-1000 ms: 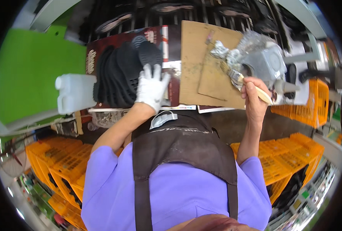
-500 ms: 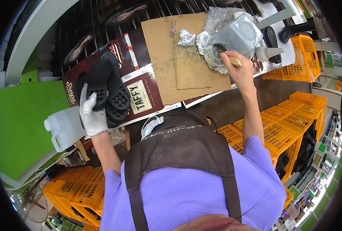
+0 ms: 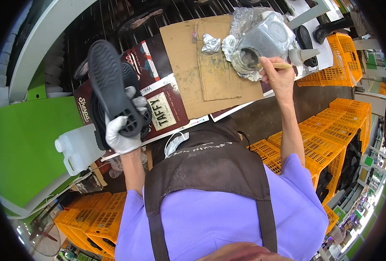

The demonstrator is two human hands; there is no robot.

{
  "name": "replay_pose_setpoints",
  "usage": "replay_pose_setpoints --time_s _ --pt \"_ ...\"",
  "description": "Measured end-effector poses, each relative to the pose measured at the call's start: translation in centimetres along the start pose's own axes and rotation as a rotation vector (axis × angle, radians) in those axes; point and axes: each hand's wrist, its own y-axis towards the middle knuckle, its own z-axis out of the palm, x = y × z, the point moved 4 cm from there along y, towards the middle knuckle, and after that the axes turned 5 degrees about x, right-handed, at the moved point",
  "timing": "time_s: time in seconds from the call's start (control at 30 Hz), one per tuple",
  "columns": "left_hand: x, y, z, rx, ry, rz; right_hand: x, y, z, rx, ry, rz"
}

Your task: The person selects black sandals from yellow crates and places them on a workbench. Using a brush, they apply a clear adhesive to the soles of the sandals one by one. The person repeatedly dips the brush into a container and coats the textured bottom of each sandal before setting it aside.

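Note:
My left hand, in a white glove, grips a black shoe sole by its lattice-patterned end. The sole is raised with its ridged tread facing up. Under it lie more black soles, partly hidden by the hand and the held sole. My bare right hand pinches a brush by its pale wooden handle. The brush's tip is at the mouth of a tilted clear plastic jar; its bristles cannot be made out. Crumpled, whitish wrapping surrounds the jar's mouth.
Stained cardboard covers the bench's middle. A white nozzle bottle lies beside the jar. A translucent jug stands left of the soles. Behind is a roller rack with soles. Orange crates stand to the right.
My left hand has lifted a sole off the pile, its far end now higher and tread up. My right hand has shifted right, drawing the brush back from inside the jar's mouth.

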Motion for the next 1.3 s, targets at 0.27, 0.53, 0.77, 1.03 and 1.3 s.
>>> replay_pose_setpoints --time_s 0.27,0.53,0.77,1.03,1.3 --pt "5.0 1.9 2.7 -0.006 -0.141 -0.339 1.8 1.3 -1.4 0.311 -0.22 -0.044" --pt "7.3 4.2 4.2 0.252 -0.292 -0.294 4.2 2.1 -2.8 0.79 -0.382 -0.144" --pt "8.1 5.8 4.8 0.164 0.324 -0.136 3.2 0.0 -4.2 0.251 0.088 -0.077" --pt "8.4 6.1 8.6 0.287 0.906 -0.005 6.5 -4.3 0.0 -0.024 0.436 -0.498" --pt "8.8 5.2 10.3 0.343 0.958 -0.029 9.7 -5.8 3.6 0.038 0.093 -0.868"
